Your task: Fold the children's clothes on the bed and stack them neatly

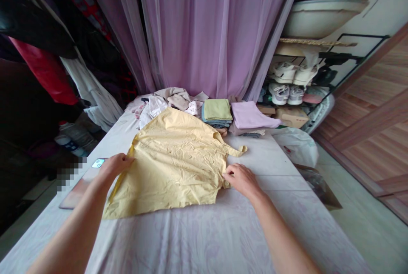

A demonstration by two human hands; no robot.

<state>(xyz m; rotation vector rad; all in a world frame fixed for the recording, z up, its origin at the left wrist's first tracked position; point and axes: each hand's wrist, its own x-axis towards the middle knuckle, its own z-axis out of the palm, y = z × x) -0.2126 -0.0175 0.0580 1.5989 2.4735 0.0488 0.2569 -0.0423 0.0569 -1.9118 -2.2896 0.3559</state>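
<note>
Bare forearms (283,240) reach in over a pale patterned cloth (181,244). From where I stand, the left hand (117,165) pinches one edge of a yellow garment (172,167) and the right hand (242,179) pinches the opposite edge; the garment lies wrinkled on the cloth between them. Off to the right sits a white basin (321,16), its inside out of sight, with white sneakers (291,72) and a cardboard box (295,117) below. What fills the cloudy plastic bag (301,146) I can't tell. At left, a clear bottle (76,132) stands by clutter.
</note>
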